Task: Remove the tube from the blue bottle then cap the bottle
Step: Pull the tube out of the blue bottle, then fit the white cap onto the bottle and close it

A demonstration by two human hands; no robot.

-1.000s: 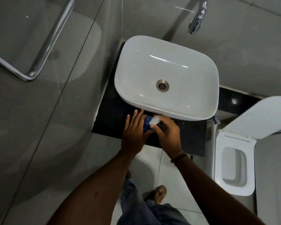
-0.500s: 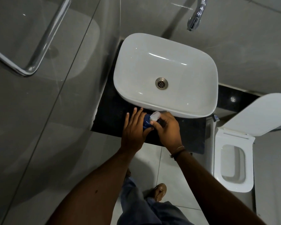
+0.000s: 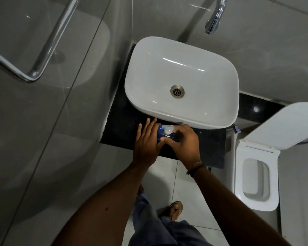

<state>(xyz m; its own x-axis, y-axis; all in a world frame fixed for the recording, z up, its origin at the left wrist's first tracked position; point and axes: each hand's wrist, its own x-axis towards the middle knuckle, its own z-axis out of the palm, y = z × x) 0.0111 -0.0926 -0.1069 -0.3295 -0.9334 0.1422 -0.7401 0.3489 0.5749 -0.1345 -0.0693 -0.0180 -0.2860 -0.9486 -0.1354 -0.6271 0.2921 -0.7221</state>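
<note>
A small blue bottle [image 3: 160, 133] stands on the black counter [image 3: 121, 128] just in front of the white basin. My left hand [image 3: 146, 141] wraps its left side, fingers pointing toward the basin. My right hand [image 3: 184, 143] is at the bottle's top, thumb and fingers pinching a whitish translucent cap [image 3: 168, 129] that sits over the bottle's mouth. Most of the bottle's body is hidden between my hands. I see no tube.
A white basin [image 3: 212, 119] with a metal drain sits on the counter, a chrome tap [image 3: 214, 16] above it. A white toilet [image 3: 256, 174] with raised lid stands at right. A glass panel with a chrome rail [image 3: 43, 55] is at left.
The cap in my right hand has shifted from beside the bottle's top to sit squarely over it. My left hand keeps its hold.
</note>
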